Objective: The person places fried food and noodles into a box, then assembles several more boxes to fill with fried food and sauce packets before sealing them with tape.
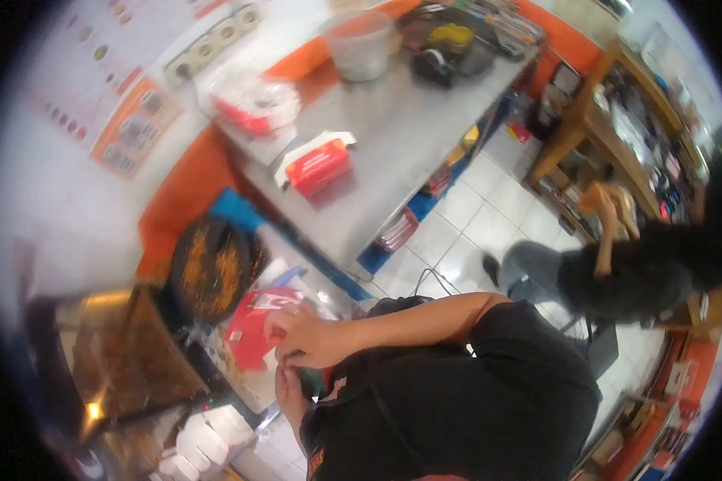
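Observation:
A red and white cardboard box (245, 337) with white lettering lies flattened or partly folded before me. My right hand (313, 333) is closed on its near edge, fingers bent over the card. Close below, my left hand (290, 394) is at the box's lower corner, its fingers seeming pinched there. My shirt and the right hand cover part of it. Beyond the box stands a dark round pan (210, 268) of orange-brown food with a dark utensil in it.
A folded red box (321, 167) and a plastic-wrapped red pack (257, 108) sit on the steel table (361, 160), with a clear tub (359, 48) behind. White containers (208, 439) stand beside a lit glass cabinet (128, 353). Another person (634, 268) is at right, near wooden shelves (610, 136).

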